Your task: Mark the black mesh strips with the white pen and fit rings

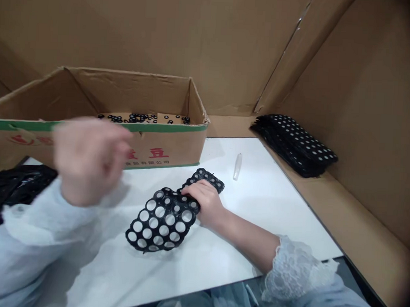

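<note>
My right hand (206, 196) grips a black sheet full of round holes (159, 219), fingers closed around its narrowed middle. The white table shows through the holes of the sheet's wider near part, which tilts down to the left. Its far end (212, 177) sticks out beyond my fingers. Smeared by motion, my left hand (91, 160) is raised in front of the cardboard box (164, 147), apart from the sheet. Its fingers look curled, but whether anything is between them I cannot make out.
Inside the box lie many small black rings (138, 118). A stack of black holed sheets (295, 144) rests at the right, beside the cardboard wall (363, 110). A small clear tube (237, 166) lies on the white table (256, 219). More black sheeting (16, 186) is at the left.
</note>
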`<state>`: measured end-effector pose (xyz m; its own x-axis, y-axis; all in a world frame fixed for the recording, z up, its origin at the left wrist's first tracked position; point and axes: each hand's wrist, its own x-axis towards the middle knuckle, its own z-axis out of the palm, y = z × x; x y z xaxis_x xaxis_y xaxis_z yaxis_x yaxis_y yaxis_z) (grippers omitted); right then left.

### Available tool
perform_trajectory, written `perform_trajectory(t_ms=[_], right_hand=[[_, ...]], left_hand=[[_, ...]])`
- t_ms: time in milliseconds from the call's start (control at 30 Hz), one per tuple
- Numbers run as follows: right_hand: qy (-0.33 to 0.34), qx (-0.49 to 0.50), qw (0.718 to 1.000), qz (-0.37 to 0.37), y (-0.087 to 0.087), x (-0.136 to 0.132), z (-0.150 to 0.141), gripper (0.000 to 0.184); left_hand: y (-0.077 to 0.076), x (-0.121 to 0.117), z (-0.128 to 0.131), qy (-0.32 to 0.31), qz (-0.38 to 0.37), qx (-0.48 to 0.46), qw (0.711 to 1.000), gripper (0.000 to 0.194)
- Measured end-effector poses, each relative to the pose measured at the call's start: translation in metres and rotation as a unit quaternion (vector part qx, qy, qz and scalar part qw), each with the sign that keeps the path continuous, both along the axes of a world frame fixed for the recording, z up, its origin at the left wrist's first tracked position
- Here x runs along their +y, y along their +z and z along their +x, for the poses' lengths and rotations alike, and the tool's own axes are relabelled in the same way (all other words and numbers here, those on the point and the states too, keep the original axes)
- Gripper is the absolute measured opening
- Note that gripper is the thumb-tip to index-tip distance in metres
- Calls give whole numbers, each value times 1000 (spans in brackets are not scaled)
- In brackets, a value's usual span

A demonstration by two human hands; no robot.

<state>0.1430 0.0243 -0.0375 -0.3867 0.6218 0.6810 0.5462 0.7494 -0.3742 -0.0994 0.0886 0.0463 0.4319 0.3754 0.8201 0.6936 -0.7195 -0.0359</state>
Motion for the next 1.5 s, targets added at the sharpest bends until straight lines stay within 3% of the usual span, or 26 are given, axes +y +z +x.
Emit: perform_trajectory(t_ms=[33, 100, 133, 233, 367, 600, 833, 1100, 1500], right_hand=[[0, 4, 1000, -3, 0, 0, 1, 11], [1, 11, 1000, -3, -1, 1, 1, 11], [5, 13, 1000, 2, -2, 1, 1, 12], [28, 7, 999, 26, -3, 2, 2, 12], [65, -38, 996, 36, -2, 0, 0, 9], [73, -76, 993, 58, 1, -5, -4, 12], [74, -98, 991, 55, 7, -11, -8, 9], [76, -86, 992, 56, 7, -11, -7, 8], [57, -103, 991, 66, 5, -11, -8, 9]], left_hand=[[-10, -13, 13, -55, 20, 80, 995, 28], [-27, -37, 36, -139, 34, 191, 971, 38], [-34, -44, 46, -168, 49, 211, 962, 42], [-48, -52, 59, -191, 62, 211, 956, 44], [-57, -48, 58, -209, 70, 175, 960, 32], [-55, -56, 63, -190, -23, 115, 975, 21], [-50, -58, 63, -206, 122, 103, 965, 26], [-58, -57, 57, -188, 111, 101, 971, 16], [-54, -52, 50, -187, 97, 156, 965, 16]])
